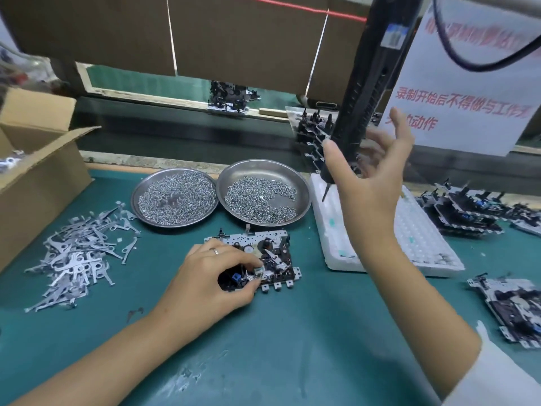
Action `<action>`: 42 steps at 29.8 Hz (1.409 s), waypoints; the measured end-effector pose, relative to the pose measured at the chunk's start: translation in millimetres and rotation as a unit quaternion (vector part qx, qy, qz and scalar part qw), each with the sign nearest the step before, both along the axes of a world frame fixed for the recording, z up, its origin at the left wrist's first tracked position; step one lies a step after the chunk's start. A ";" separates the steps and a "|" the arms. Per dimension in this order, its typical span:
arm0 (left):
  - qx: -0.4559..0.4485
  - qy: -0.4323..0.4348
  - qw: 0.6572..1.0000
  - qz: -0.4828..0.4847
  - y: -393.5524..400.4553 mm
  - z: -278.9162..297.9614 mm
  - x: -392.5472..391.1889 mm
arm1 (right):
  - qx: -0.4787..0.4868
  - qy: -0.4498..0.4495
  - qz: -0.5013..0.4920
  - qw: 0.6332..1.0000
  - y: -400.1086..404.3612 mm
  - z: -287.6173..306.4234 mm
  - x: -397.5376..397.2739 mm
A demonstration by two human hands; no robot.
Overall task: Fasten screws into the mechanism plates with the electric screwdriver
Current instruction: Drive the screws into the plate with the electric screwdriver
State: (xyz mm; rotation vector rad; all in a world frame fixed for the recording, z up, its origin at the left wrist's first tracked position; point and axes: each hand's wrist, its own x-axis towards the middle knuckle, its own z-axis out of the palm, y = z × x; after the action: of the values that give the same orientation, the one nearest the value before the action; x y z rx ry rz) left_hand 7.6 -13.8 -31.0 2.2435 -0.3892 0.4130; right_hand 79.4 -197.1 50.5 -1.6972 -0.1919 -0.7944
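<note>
Head view: my left hand [209, 276] pinches a small part on the mechanism plate [265, 260], right hand [370, 177] open beside the hanging electric screwdriver [369, 92].

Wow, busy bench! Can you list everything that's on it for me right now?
mechanism plate: one, silver-black, centre of green mat
screw dishes: two, steel, behind plate, full of screws
metal levers: a pile, silver, left
cardboard box: one, brown, far left
foam tray: one, white, right
other mechanisms: several, black, right side
electric screwdriver: one, black, hanging upper right
paper notice: one, white, red writing
left hand: pinching a part on the plate
right hand: fingers spread, at the screwdriver
</note>
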 end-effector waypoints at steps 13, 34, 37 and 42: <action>-0.030 0.006 0.999 -0.008 -0.4 6.3 5.0 | 0.112 -0.031 0.161 0.980 39.9 20.1 0.9; -0.033 -0.002 0.999 -0.008 0.7 2.3 3.4 | 0.205 -0.028 0.260 0.943 70.5 -12.5 -35.1; -0.029 -0.006 1.000 -0.007 0.4 1.8 4.0 | 0.205 -0.035 0.259 0.943 69.7 -12.2 -34.6; -0.034 -0.008 0.999 -0.004 -0.2 1.4 3.1 | 0.205 -0.038 0.263 0.942 69.1 -12.2 -34.1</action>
State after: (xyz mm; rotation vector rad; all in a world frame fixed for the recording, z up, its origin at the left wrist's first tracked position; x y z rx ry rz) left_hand 10.7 -14.1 -29.5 2.1739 -0.3857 0.4341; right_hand 45.3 -128.0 38.3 -1.1430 -0.4769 -0.4555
